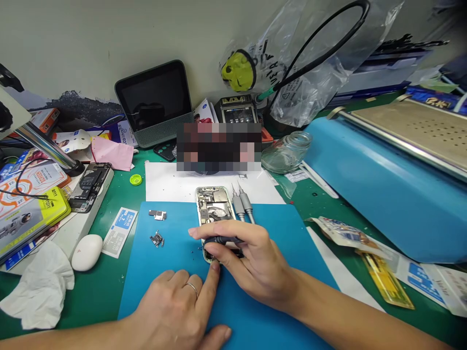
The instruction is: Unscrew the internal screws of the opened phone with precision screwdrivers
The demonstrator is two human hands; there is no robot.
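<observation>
An opened phone [218,197] lies on the blue mat [273,282], its inner parts and a dark round piece exposed. My right hand [251,257] is over its lower half, with thumb and forefinger closed on a slim black tool [222,239]. The tool's thin tip points left, by the phone's lower left edge; its exact kind is unclear. My left hand [178,299], wearing a ring, holds nothing; its stretched forefinger touches the phone's bottom end and its thumb is apart. Left of the phone lie a small metal-shielded part [157,215] and a small circuit piece [156,238].
Two grey needle-tipped tools [241,201] lie right of the phone. Behind are white paper [168,180], a glass jar [288,151] and a screen device [155,102]. A white earbud case [87,252] and crumpled tissue [40,287] lie left; a large blue machine [365,184] stands right.
</observation>
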